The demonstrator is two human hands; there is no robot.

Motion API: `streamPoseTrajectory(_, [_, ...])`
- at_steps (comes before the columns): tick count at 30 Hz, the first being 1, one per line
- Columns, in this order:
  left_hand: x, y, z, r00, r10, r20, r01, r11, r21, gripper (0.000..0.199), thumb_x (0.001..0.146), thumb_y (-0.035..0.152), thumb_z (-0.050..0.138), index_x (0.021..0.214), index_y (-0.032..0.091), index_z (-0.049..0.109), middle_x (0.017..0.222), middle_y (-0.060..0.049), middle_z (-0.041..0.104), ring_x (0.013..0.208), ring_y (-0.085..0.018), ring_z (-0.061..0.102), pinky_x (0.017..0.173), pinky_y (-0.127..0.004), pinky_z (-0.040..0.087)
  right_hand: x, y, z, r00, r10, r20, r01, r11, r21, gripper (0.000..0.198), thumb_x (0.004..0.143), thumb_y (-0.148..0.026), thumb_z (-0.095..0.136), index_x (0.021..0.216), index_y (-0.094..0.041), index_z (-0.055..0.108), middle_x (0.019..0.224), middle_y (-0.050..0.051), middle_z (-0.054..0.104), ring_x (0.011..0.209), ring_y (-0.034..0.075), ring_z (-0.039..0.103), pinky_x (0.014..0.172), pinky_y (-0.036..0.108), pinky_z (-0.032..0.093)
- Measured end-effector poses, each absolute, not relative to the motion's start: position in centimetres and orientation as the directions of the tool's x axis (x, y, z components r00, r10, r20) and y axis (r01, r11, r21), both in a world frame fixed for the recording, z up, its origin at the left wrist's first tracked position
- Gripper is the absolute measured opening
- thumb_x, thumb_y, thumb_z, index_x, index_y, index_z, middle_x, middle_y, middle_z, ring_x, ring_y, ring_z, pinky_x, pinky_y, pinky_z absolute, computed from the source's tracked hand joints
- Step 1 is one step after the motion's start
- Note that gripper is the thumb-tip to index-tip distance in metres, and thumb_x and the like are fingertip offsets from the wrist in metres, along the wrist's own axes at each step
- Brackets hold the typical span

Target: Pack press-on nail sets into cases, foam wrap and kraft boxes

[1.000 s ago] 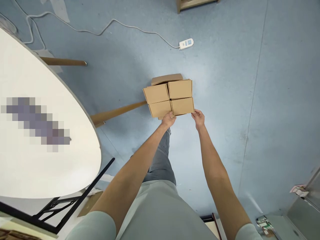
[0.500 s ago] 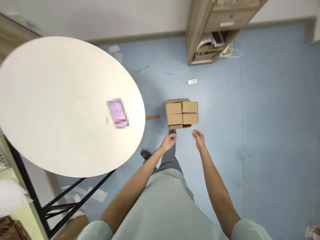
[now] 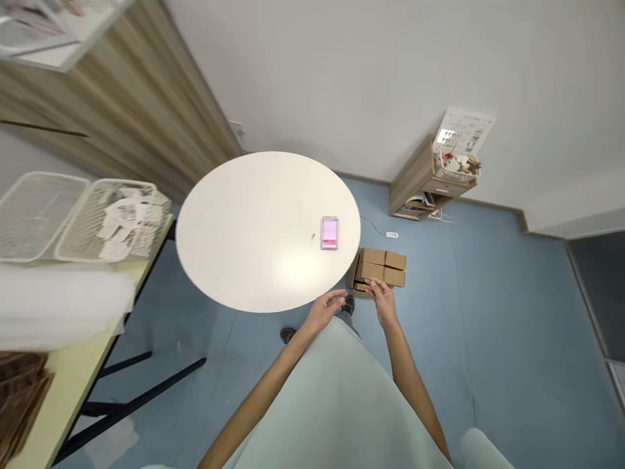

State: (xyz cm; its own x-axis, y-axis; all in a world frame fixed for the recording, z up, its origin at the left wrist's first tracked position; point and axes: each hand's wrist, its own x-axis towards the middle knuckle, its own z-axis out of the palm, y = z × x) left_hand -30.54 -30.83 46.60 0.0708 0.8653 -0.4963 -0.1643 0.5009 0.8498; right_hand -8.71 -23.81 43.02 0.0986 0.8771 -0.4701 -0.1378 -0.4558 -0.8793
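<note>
My left hand (image 3: 326, 309) hangs in the air by the near right rim of the white oval table (image 3: 244, 228), fingers apart and holding nothing. My right hand (image 3: 383, 299) is open too, its fingers slightly bent, in front of the stacked brown cardboard boxes (image 3: 374, 270). Those boxes sit on the floor just right of the table; whether the right fingertips touch them I cannot tell. A blurred pink, phone-like rectangle (image 3: 329, 233) lies near the table's right end, with a tiny grey item (image 3: 313, 237) left of it.
On the left, a yellowish bench (image 3: 92, 352) carries white plastic baskets (image 3: 110, 221) and a white roll (image 3: 63, 303). A wooden cabinet (image 3: 415, 176) stands by the wall. A power strip (image 3: 391, 234) with its cord lies on the blue floor behind the boxes.
The view has tilted up and swung left, bringing in more wall and the bench. My hands have come closer together and appear higher relative to the boxes. The boxes look unmoved.
</note>
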Motion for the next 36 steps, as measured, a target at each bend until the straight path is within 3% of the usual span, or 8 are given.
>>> streamPoseTrajectory(7, [-43.6,-39.9,50.7,-0.246,0.855,-0.456,-0.320,0.373,0.871,0.046,0.087,0.046,0.077,0.124,0.020,0.078,0.134,-0.014,0.078,0.114,-0.029,0.077,0.103,-0.045,0.061,-23.7,-28.5,47.2,-0.129,0.896,-0.425,-0.048,-0.434,-0.900,0.048,0.077,-0.058,0.090,0.107,-0.022,0.078,0.117,0.012,0.083,0.108,0.029,0.080,0.105,0.047,0.064])
streamPoseTrajectory(13, [-52.3,-46.8,52.7,-0.532,0.732,-0.426,-0.435,0.195,0.879,0.047,0.093,0.048,0.073,0.131,0.020,0.077,0.140,-0.016,0.075,0.121,-0.030,0.075,0.107,-0.046,0.058,-35.6,-31.8,49.7,-0.437,0.787,-0.437,0.126,-0.427,-0.895,0.040,0.085,-0.054,0.085,0.110,-0.023,0.079,0.124,0.012,0.081,0.110,0.028,0.080,0.111,0.048,0.061])
streamPoseTrajectory(24, [-64.2,-51.8,52.2,-0.704,0.523,-0.480,-0.475,0.155,0.866,0.051,0.091,0.052,0.076,0.132,0.021,0.076,0.140,-0.014,0.074,0.121,-0.029,0.073,0.109,-0.046,0.058,-54.2,-33.1,48.4,-0.649,0.666,-0.368,0.248,-0.273,-0.930,0.041,0.086,-0.057,0.081,0.107,-0.022,0.078,0.113,0.011,0.082,0.102,0.028,0.079,0.101,0.048,0.063])
streamPoseTrajectory(30, [-73.6,-51.2,52.7,-0.742,0.444,-0.502,-0.447,0.231,0.864,0.056,0.087,0.059,0.078,0.130,0.023,0.078,0.139,-0.013,0.075,0.119,-0.029,0.074,0.108,-0.046,0.058,-66.0,-30.3,46.6,-0.729,0.637,-0.251,0.280,-0.057,-0.958,0.036,0.091,-0.057,0.074,0.106,-0.025,0.077,0.112,0.008,0.082,0.101,0.026,0.076,0.099,0.043,0.062])
streamPoseTrajectory(36, [-80.3,-49.0,53.0,-0.768,0.386,-0.511,-0.470,0.202,0.859,0.059,0.084,0.061,0.080,0.128,0.023,0.078,0.136,-0.012,0.077,0.117,-0.028,0.074,0.106,-0.045,0.058,-77.9,-26.8,44.8,-0.806,0.575,-0.140,0.372,0.308,-0.876,0.026,0.099,-0.040,0.064,0.115,-0.023,0.075,0.113,0.009,0.079,0.099,0.025,0.073,0.097,0.040,0.059])
